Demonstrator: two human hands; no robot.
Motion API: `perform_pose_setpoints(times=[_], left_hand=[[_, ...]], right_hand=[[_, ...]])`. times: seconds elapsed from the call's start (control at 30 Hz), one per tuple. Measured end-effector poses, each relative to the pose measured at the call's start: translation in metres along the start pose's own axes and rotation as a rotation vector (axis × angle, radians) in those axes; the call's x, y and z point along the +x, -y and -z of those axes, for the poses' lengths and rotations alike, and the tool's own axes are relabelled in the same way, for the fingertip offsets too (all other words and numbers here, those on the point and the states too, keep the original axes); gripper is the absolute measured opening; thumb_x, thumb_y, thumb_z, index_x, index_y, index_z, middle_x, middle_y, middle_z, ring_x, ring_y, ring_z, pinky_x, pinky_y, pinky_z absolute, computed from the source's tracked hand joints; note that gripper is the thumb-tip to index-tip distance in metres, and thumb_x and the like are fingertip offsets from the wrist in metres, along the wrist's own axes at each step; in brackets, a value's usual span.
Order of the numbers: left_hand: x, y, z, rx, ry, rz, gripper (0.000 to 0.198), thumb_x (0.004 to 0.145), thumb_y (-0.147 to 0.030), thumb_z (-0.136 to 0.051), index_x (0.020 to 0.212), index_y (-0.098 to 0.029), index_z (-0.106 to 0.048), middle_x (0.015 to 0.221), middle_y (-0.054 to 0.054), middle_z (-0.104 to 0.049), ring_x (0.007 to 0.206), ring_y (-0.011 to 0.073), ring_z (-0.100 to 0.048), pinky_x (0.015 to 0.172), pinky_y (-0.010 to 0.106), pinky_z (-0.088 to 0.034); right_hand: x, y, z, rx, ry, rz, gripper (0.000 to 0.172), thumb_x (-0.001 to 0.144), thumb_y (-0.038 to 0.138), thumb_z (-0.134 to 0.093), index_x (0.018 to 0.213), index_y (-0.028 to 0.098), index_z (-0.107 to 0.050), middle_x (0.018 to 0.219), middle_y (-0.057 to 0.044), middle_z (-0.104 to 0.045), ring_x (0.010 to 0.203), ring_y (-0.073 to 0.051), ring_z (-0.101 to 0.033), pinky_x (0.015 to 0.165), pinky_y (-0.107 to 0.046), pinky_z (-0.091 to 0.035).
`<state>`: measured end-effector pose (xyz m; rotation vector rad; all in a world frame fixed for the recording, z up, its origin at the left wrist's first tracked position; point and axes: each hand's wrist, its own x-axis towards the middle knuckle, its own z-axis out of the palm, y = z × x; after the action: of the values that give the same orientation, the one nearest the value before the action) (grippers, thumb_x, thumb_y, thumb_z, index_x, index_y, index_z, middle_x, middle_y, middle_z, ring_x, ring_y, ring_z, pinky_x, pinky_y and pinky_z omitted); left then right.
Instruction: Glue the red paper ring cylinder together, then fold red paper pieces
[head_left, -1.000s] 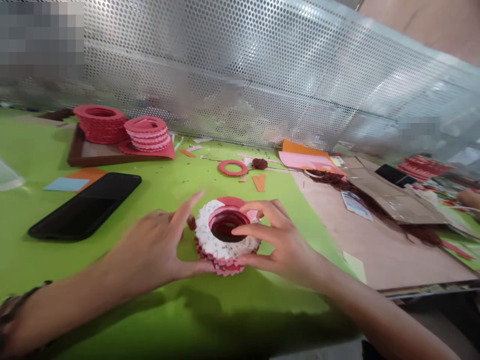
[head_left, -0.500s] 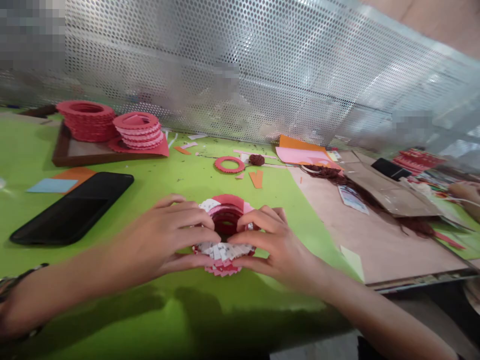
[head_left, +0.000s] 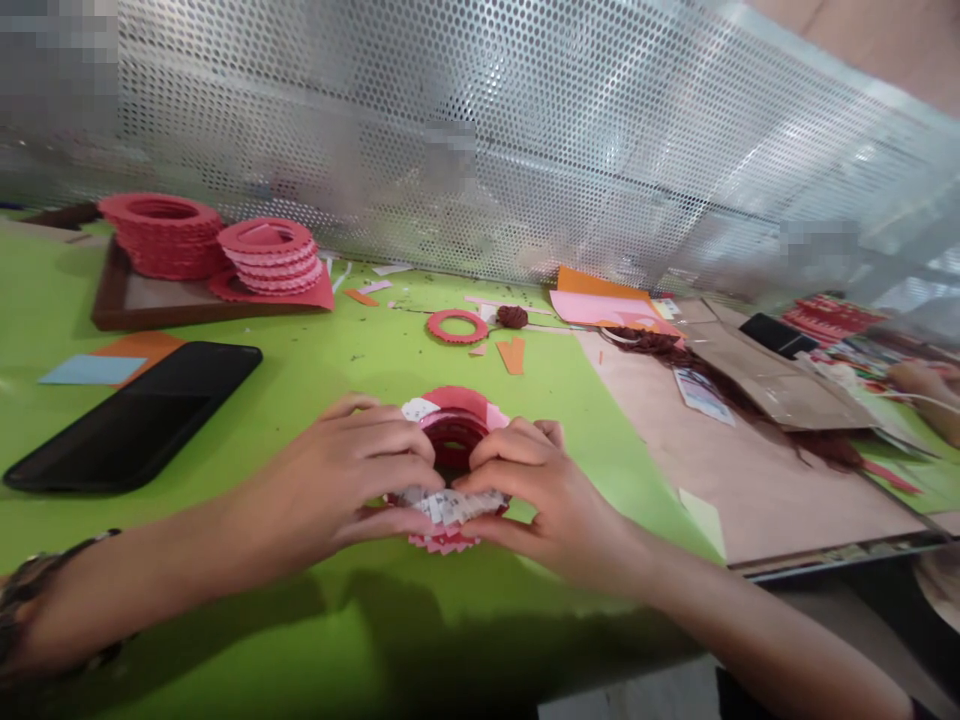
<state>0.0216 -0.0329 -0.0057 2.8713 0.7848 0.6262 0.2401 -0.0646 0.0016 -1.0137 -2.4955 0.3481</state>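
Observation:
A stack of scalloped paper rings [head_left: 452, 440], red, pink and white, sits on the green table [head_left: 322, 380] in front of me. My left hand [head_left: 352, 480] grips its left side, fingers curled over the top and thumb beneath. My right hand [head_left: 536, 490] grips the right side the same way. The fingertips of both hands nearly meet over the near edge, and the ring hole shows between them.
A black phone [head_left: 131, 415] lies at left. A brown tray [head_left: 124, 300] at the back left holds two stacks of red rings [head_left: 161, 235]. A single red ring [head_left: 457, 326], paper scraps, brown card [head_left: 750, 480] and a perforated metal screen [head_left: 525, 150] lie beyond. Another person's hand [head_left: 926, 385] is at far right.
One second ago my left fingers were spread beside the stack. Both hands have since closed over it, pressing it together, and the view has shifted slightly.

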Motion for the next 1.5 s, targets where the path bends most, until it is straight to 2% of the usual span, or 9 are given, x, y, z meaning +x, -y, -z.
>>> perform_pose_setpoints(times=[0.17, 0.3, 0.43, 0.53, 0.77, 1.03, 1.17, 1.33, 1.5], left_hand=[[0.001, 0.022, 0.019, -0.009, 0.068, -0.029, 0.042, 0.071, -0.05, -0.061, 0.109, -0.032, -0.059, 0.111, 0.003, -0.062, 0.104, 0.0224, -0.053, 0.094, 0.035, -0.035], [-0.001, 0.042, 0.02, -0.059, 0.113, 0.096, 0.091, 0.062, -0.059, -0.063, 0.138, -0.025, -0.026, 0.14, 0.01, -0.038, 0.121, 0.0279, -0.043, 0.09, 0.035, -0.043], [-0.007, 0.036, -0.003, -0.179, 0.009, 0.173, 0.07, 0.081, -0.049, -0.043, 0.14, -0.019, -0.018, 0.135, 0.008, -0.045, 0.111, 0.0207, -0.053, 0.083, 0.029, -0.048], [-0.007, 0.028, -0.016, -0.289, 0.009, 0.179, 0.068, 0.083, -0.039, -0.044, 0.14, -0.018, -0.014, 0.129, 0.007, -0.051, 0.107, 0.0185, -0.055, 0.082, 0.027, -0.049], [-0.007, 0.017, -0.031, -0.258, -0.06, 0.337, 0.091, 0.062, -0.048, -0.068, 0.137, -0.019, -0.024, 0.122, 0.016, -0.056, 0.101, 0.03, -0.059, 0.076, 0.037, -0.053], [-0.019, 0.001, -0.033, -0.331, 0.057, 0.494, 0.083, 0.062, -0.043, -0.067, 0.133, -0.019, -0.032, 0.107, 0.012, -0.064, 0.082, 0.0271, -0.064, 0.068, 0.036, -0.054], [-0.017, 0.012, -0.02, -0.273, 0.053, 0.581, 0.092, 0.061, -0.051, -0.067, 0.137, -0.019, -0.026, 0.113, 0.012, -0.06, 0.093, 0.0292, -0.06, 0.074, 0.037, -0.051], [-0.007, 0.03, 0.001, -0.163, -0.068, 0.271, 0.06, 0.074, -0.054, -0.054, 0.126, -0.026, -0.044, 0.121, 0.008, -0.051, 0.104, 0.0245, -0.052, 0.088, 0.036, -0.042], [0.009, 0.034, 0.012, -0.075, 0.049, -0.012, 0.027, 0.078, -0.048, -0.055, 0.097, -0.032, -0.065, 0.107, 0.001, -0.059, 0.098, 0.0208, -0.05, 0.092, 0.034, -0.033]], right_hand=[[0.0, 0.002, 0.005, -0.093, 0.023, 0.025, 0.016, 0.083, 0.031, -0.054, 0.091, 0.02, -0.062, 0.094, -0.004, -0.057, 0.092, -0.017, -0.049, 0.08, -0.032, -0.032], [-0.006, -0.003, 0.006, -0.161, -0.086, 0.011, 0.04, 0.077, 0.042, -0.058, 0.111, 0.022, -0.055, 0.109, -0.009, -0.052, 0.104, -0.024, -0.046, 0.087, -0.039, -0.034], [-0.028, -0.015, -0.004, -0.034, -0.278, -0.286, 0.076, 0.066, 0.047, -0.067, 0.13, 0.024, -0.033, 0.12, -0.013, -0.045, 0.108, -0.028, -0.046, 0.088, -0.044, -0.04], [-0.043, -0.02, -0.014, 0.228, -0.127, -0.459, 0.088, 0.065, 0.041, -0.069, 0.136, 0.022, -0.02, 0.115, -0.012, -0.051, 0.101, -0.025, -0.053, 0.085, -0.043, -0.045], [-0.03, -0.029, -0.011, 0.595, 0.018, -0.463, 0.106, 0.063, 0.034, -0.072, 0.141, 0.021, -0.002, 0.137, -0.017, -0.034, 0.121, -0.026, -0.041, 0.099, -0.044, -0.037], [-0.005, -0.06, 0.008, 0.583, 0.175, -0.284, 0.081, 0.073, 0.026, -0.065, 0.137, 0.02, -0.016, 0.139, -0.015, -0.032, 0.123, -0.022, -0.041, 0.1, -0.041, -0.039], [-0.012, -0.059, 0.011, 0.437, 0.089, -0.285, 0.07, 0.076, 0.03, -0.062, 0.134, 0.024, -0.023, 0.135, -0.011, -0.038, 0.122, -0.022, -0.042, 0.1, -0.042, -0.039], [-0.02, -0.03, 0.015, 0.078, -0.28, -0.153, 0.044, 0.08, 0.031, -0.057, 0.121, 0.025, -0.043, 0.119, -0.01, -0.049, 0.111, -0.022, -0.048, 0.092, -0.041, -0.043], [-0.009, -0.002, 0.004, -0.149, -0.187, -0.034, 0.026, 0.079, 0.037, -0.058, 0.101, 0.023, -0.061, 0.111, -0.008, -0.053, 0.106, -0.021, -0.049, 0.089, -0.038, -0.041]])
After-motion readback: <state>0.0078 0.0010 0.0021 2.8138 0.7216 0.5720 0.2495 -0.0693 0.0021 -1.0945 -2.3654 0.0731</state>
